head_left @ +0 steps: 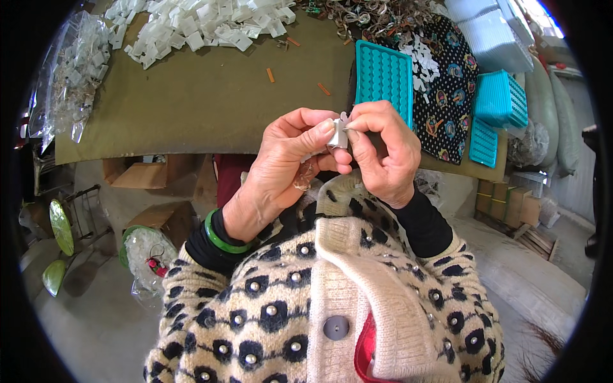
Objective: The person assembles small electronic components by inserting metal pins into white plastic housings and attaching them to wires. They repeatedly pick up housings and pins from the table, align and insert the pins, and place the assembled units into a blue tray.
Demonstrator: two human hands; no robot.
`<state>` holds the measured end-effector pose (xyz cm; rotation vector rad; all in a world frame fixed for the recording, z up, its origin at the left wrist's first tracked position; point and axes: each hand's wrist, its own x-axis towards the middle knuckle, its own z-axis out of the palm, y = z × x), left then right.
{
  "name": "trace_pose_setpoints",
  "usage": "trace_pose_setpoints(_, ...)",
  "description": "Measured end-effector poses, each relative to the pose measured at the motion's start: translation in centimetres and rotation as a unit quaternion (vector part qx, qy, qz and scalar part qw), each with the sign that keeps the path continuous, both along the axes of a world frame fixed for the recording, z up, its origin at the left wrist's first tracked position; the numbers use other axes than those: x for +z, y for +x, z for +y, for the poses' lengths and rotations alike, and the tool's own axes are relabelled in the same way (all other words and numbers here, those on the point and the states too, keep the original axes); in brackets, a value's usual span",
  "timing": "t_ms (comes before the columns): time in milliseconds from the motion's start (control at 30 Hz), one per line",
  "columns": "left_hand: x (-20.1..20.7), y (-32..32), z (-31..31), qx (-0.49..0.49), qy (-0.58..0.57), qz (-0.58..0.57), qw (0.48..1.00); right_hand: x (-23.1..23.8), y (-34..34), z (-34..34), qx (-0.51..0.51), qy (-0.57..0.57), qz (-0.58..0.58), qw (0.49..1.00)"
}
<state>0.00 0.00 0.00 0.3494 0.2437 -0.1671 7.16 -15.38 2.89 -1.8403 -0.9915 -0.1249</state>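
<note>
Over the near edge of the table, my left hand (281,143) grips a small white plastic piece (339,134) between thumb and fingers. A thin brownish, shiny loop (304,175) hangs below that palm; its kind cannot be made out. My right hand (386,150) is closed in a pinch at the right side of the white piece, with thumb and forefinger touching it. Whatever tiny part the right fingertips pinch is mostly hidden. Similar white plastic pieces (198,29) lie heaped at the far side of the table.
On the table (166,108) lie a teal ridged tray (385,76), a patterned black cloth (450,83) with small white bits (421,60), and tangled brownish strips (377,16). A clear bag (76,70) sits far left. Stacked teal trays (501,99) stand right; cardboard boxes (137,172) are below.
</note>
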Motion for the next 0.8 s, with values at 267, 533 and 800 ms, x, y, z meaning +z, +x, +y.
trace_pose_setpoints(267, 0.8, 0.0, -0.5, -0.025, 0.084, 0.020, 0.996, 1.0, 0.7, -1.3, 0.030, 0.003, 0.011, 0.999)
trace_pose_setpoints(533, 1.0, 0.5, -0.9, -0.031, 0.013, 0.008, 0.999, 1.2, 1.1, -1.9, 0.017, 0.012, 0.004, 1.000)
trace_pose_setpoints(800, 1.2, 0.5, -1.5, -0.037, 0.032, 0.020, 0.999, 1.4, 1.4, -2.2, 0.039, -0.007, -0.044, 0.998)
